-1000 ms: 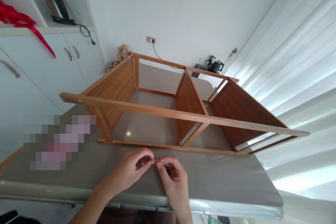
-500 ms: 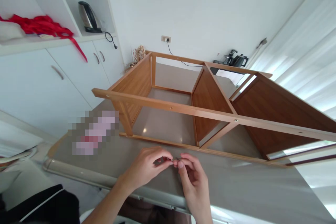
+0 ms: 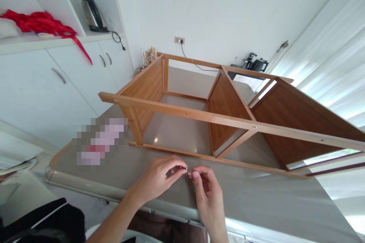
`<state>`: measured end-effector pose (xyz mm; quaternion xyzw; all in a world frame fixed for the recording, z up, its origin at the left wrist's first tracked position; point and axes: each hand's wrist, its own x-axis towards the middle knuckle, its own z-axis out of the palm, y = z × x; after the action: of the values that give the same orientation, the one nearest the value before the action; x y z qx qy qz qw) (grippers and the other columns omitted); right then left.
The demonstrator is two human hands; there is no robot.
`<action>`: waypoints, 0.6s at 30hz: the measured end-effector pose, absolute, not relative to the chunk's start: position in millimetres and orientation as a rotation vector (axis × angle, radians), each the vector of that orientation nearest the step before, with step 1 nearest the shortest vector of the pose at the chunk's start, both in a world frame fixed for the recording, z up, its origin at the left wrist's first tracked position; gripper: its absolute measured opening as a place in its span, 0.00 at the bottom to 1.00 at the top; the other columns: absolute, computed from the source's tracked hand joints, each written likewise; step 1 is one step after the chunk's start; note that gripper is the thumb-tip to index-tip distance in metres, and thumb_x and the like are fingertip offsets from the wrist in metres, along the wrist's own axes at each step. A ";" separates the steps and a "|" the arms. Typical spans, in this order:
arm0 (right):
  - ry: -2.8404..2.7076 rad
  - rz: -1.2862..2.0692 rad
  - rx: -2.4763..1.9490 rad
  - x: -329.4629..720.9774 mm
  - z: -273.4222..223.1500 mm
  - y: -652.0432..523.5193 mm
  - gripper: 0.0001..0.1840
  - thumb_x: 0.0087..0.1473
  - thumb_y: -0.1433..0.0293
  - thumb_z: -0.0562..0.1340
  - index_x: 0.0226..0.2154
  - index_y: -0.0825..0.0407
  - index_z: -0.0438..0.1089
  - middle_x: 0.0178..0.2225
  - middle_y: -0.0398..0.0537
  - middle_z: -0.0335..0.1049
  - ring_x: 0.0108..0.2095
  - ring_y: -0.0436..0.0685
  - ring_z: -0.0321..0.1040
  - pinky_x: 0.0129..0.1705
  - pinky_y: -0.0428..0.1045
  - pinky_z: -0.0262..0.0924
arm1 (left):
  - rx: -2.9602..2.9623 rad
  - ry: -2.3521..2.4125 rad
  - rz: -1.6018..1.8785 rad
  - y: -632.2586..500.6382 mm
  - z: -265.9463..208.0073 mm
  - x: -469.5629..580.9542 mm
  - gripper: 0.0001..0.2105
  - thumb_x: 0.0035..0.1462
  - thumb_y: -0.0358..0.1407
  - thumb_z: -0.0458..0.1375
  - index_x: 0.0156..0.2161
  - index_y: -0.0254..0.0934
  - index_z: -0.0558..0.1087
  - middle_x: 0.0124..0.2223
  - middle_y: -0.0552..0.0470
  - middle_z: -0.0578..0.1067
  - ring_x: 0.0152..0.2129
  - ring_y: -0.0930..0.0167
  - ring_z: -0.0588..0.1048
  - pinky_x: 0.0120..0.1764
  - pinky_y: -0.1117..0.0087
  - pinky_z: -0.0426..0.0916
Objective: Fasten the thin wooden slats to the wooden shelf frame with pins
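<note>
My left hand [image 3: 162, 174] pinches a small metal fastener [image 3: 186, 169] between thumb and fingertips; its bright end shows, but its exact kind is too small to tell. Just to the right, my right hand [image 3: 208, 186] is closed in a pinch, its fingertips close to the fastener. Whatever lies between the right fingers is hidden. Beyond both hands, a wooden shelf frame [image 3: 185, 114] with panels lies on its side across the grey table [image 3: 256, 201]. A metal-rimmed hole [image 3: 255, 127] shows in its upper rail.
A blurred pinkish item [image 3: 104, 140] lies on the table to the left. White cabinets [image 3: 74, 72] hold a kettle [image 3: 94, 13] and red ribbon [image 3: 42, 22]. Behind the frame stand a coffee-making set [image 3: 258, 64] and a wall socket [image 3: 179, 40]. A white curtain [image 3: 322, 53] hangs at right.
My fingertips have drawn slightly apart, so the fastener's end in my left hand shows more clearly. The view has shifted a little; the frame remains in place.
</note>
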<state>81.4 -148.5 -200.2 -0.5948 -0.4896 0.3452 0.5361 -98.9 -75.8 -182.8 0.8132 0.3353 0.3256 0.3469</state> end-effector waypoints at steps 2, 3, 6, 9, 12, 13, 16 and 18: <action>-1.177 0.796 -1.435 80.6 -201.1 -148.3 0.14 0.63 0.56 0.60 0.41 0.49 0.71 0.36 0.47 0.76 0.36 0.53 0.75 0.40 0.45 0.69 | 2.111 0.857 0.844 -76.0 -183.7 -99.2 0.05 0.68 0.37 0.57 0.44 0.41 0.75 0.40 0.54 0.80 0.34 0.75 0.77 0.38 0.75 0.70; -1.183 0.788 -1.443 80.3 -201.6 -148.3 0.14 0.64 0.56 0.60 0.41 0.49 0.71 0.36 0.47 0.76 0.36 0.52 0.75 0.40 0.45 0.68 | 2.112 0.853 0.844 -76.2 -183.9 -99.2 0.05 0.68 0.37 0.57 0.44 0.41 0.75 0.40 0.54 0.80 0.34 0.75 0.77 0.38 0.75 0.70; -1.208 0.767 -1.455 80.0 -202.6 -148.1 0.13 0.64 0.56 0.60 0.41 0.48 0.71 0.35 0.46 0.75 0.36 0.52 0.74 0.40 0.45 0.68 | 2.128 0.846 0.842 -76.4 -183.5 -99.0 0.04 0.68 0.37 0.58 0.43 0.41 0.75 0.40 0.55 0.80 0.34 0.75 0.76 0.39 0.75 0.69; -1.231 0.733 -1.461 80.0 -202.0 -147.7 0.12 0.64 0.57 0.60 0.40 0.49 0.71 0.34 0.45 0.75 0.35 0.52 0.73 0.39 0.45 0.67 | 2.146 0.845 0.845 -76.0 -182.6 -98.5 0.04 0.68 0.37 0.58 0.43 0.42 0.75 0.39 0.56 0.79 0.34 0.75 0.76 0.39 0.75 0.69; -1.274 0.713 -1.465 79.5 -199.5 -147.5 0.11 0.64 0.59 0.60 0.39 0.49 0.71 0.34 0.45 0.75 0.34 0.51 0.73 0.39 0.45 0.67 | 2.155 0.845 0.850 -76.3 -182.1 -98.6 0.04 0.68 0.37 0.58 0.44 0.41 0.74 0.40 0.55 0.79 0.34 0.75 0.76 0.39 0.75 0.69; -1.286 0.709 -1.464 79.2 -198.5 -147.6 0.11 0.64 0.59 0.60 0.39 0.49 0.72 0.34 0.45 0.75 0.34 0.52 0.73 0.39 0.45 0.68 | 2.157 0.847 0.852 -76.5 -182.0 -98.8 0.04 0.68 0.37 0.58 0.44 0.41 0.74 0.40 0.55 0.79 0.34 0.75 0.76 0.39 0.74 0.69; -1.307 0.670 -1.454 78.7 -195.1 -148.0 0.10 0.64 0.60 0.61 0.39 0.48 0.73 0.35 0.46 0.76 0.34 0.52 0.74 0.39 0.45 0.68 | 2.166 0.856 0.846 -77.1 -181.4 -99.6 0.04 0.68 0.37 0.57 0.44 0.41 0.73 0.40 0.55 0.79 0.33 0.75 0.75 0.39 0.74 0.69; -1.318 0.629 -1.448 78.7 -193.1 -148.4 0.09 0.63 0.61 0.62 0.39 0.48 0.74 0.35 0.45 0.77 0.34 0.52 0.74 0.39 0.45 0.68 | 2.171 0.865 0.838 -77.1 -180.8 -100.0 0.04 0.68 0.36 0.56 0.44 0.41 0.73 0.41 0.54 0.78 0.33 0.75 0.75 0.39 0.74 0.68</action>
<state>78.7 -148.4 -193.1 -0.6029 -0.5489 0.2618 0.5164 -100.0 -77.1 -180.8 0.8274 0.3298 0.3195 0.3233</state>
